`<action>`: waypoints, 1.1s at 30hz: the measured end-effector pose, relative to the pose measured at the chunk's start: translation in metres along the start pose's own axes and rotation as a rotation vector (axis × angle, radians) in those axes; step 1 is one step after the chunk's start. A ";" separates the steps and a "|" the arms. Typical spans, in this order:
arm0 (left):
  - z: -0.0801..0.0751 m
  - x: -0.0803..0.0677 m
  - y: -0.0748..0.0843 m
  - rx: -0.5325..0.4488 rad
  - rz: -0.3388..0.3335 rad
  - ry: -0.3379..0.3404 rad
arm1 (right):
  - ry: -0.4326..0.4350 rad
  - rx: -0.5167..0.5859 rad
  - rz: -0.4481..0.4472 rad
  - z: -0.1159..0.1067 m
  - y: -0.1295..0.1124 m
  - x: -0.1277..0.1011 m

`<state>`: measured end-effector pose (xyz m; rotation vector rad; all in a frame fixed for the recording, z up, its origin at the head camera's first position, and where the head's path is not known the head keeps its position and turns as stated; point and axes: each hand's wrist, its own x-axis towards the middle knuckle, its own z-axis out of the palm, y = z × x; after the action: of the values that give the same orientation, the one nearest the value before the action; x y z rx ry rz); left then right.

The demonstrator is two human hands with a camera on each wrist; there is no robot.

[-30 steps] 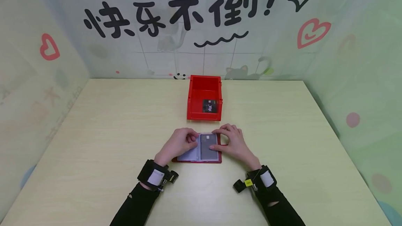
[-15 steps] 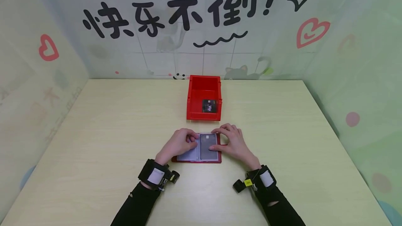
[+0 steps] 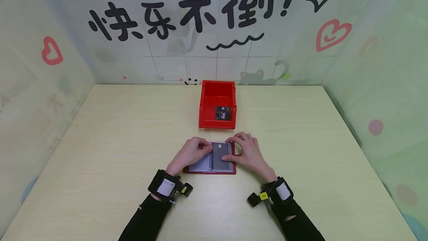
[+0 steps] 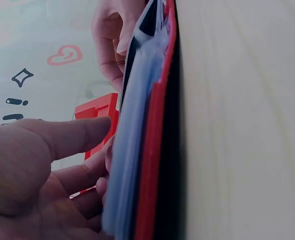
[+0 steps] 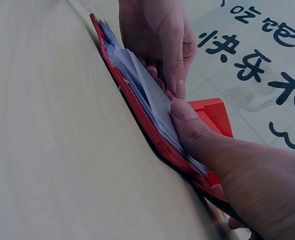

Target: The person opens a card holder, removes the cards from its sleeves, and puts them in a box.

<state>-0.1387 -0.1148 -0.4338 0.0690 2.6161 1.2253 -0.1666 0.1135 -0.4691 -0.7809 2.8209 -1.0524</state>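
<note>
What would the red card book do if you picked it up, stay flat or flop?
The card book would probably flop shut: its clear sleeves already lift off the cover. It looks thin, so likely light. The shiny sleeves may feel slippery, and the dark card might slide out.

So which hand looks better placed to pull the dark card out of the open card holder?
Likely the right hand: its thumb and fingertips already rest on the dark card on the right page of the red card holder. The left hand presses down the left page.
</note>
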 end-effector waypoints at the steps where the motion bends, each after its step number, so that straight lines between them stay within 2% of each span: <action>1: 0.001 0.000 0.001 0.004 0.000 0.005 | 0.001 -0.002 0.002 0.000 0.000 0.000; 8: 0.004 0.001 0.002 0.008 -0.001 0.025 | -0.005 -0.015 0.014 0.001 0.001 0.001; 16: 0.000 0.002 -0.002 0.009 -0.004 0.042 | -0.017 -0.011 0.023 0.000 0.000 0.001; 27: -0.001 -0.002 -0.001 -0.024 0.010 0.062 | -0.037 -0.006 0.037 0.000 0.001 0.002; 33: -0.005 -0.002 -0.001 -0.024 -0.032 0.067 | -0.042 -0.003 0.043 0.000 0.000 0.002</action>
<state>-0.1382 -0.1199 -0.4312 -0.0178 2.6478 1.2688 -0.1683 0.1126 -0.4691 -0.7303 2.7916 -1.0133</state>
